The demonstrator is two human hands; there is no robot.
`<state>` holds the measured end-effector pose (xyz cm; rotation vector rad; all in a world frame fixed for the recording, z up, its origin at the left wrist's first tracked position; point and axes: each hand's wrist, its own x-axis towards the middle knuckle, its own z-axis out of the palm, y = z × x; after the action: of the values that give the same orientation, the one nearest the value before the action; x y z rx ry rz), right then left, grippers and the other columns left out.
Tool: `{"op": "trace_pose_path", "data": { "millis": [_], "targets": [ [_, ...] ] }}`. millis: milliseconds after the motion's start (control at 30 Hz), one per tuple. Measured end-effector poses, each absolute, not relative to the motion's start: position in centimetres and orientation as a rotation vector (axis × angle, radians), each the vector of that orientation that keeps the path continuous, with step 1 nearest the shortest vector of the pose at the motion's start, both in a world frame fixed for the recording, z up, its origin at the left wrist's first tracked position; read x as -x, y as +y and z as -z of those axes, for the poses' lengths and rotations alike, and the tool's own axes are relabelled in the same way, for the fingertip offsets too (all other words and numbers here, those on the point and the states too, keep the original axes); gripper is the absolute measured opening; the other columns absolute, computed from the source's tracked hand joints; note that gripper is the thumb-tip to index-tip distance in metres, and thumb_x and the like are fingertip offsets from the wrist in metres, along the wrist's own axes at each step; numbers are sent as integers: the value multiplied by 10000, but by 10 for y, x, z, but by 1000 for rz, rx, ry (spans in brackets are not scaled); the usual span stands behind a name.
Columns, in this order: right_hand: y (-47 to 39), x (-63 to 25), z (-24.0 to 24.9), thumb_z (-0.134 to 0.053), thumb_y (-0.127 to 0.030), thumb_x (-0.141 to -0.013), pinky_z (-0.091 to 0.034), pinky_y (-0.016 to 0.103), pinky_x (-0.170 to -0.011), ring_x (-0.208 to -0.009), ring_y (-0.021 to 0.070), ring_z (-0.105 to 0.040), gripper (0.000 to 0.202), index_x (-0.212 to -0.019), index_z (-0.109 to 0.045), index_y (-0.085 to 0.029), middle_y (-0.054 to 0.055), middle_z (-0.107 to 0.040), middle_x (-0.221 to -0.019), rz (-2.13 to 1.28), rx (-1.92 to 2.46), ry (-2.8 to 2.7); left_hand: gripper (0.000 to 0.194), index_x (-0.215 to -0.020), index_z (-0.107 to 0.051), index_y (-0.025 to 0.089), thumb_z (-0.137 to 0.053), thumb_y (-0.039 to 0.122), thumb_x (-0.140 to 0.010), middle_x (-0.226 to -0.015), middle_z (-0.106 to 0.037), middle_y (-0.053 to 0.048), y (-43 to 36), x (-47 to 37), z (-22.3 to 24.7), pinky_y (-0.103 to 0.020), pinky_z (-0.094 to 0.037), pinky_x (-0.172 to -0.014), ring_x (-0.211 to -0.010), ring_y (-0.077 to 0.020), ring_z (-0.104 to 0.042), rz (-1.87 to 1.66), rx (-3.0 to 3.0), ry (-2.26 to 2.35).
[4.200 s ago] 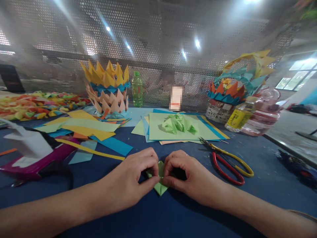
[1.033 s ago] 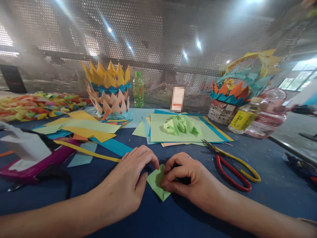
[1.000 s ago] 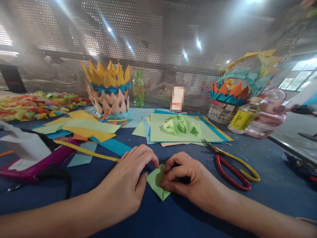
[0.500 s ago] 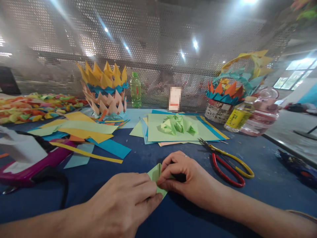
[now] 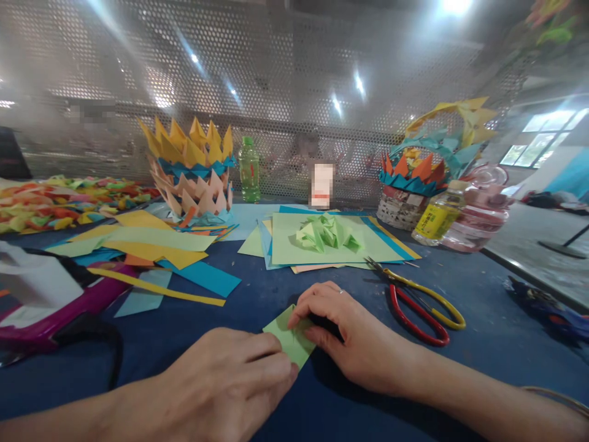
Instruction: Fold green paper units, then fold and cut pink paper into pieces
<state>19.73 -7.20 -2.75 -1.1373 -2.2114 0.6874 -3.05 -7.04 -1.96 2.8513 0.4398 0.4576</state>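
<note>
Paper point(image 5: 300, 352), green and folded, lies on the near worktop point(image 5: 335, 408); the left hand point(image 5: 232, 376) has come down, fingers gripping its near edge, while the right hand point(image 5: 358, 339) rests parted fingers there, seemingly steadying it.

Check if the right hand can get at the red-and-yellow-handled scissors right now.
Likely yes: nothing visible lies between the right hand and the scissors, whose handles are uncovered. Its fingers are at the green paper, though, so it would probably leave that first.

Fingers point(image 5: 271, 371) partly hide the green paper point(image 5: 298, 348), the purple device point(image 5: 97, 298) cropped at left.
</note>
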Motion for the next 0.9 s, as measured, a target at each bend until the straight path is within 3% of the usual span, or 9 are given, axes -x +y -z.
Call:
{"op": "trace_pose_path", "data": {
  "millis": [233, 500, 900],
  "targets": [
    [-70, -201, 24, -647, -49, -765, -422, 322, -858, -915, 167, -526, 197, -877, -598, -204, 11, -619, -921, -719, 1160, -2164, 204, -925, -655, 270, -462, 241, -863, -786, -649, -8, -69, 29, 27, -212, -499, -672, -722, -170, -573, -541, -2721, 509],
    [-70, -200, 23, -773, -230, -713, -423, 315, -842, -937, 177, -523, 229, -867, -605, -205, 10, -617, -945, -728, 1193, -2186, 188, -933, -653, 272, -481, 243, -862, -818, -662, -2, -69, 33, 31, -211, -503, -683, -736, -166, -575, -529, -2752, 516],
    [-71, -206, 21, -557, 8, -779, -430, 320, -886, -984, 169, -525, 264, -923, -588, -212, 23, -611, -980, -733, 1114, -2215, 177, -931, -678, 308, -531, 311, -832, -780, -668, 17, -69, 31, 17, -229, -486, -643, -669, -166, -578, -532, -2777, 458]
  ]
}}
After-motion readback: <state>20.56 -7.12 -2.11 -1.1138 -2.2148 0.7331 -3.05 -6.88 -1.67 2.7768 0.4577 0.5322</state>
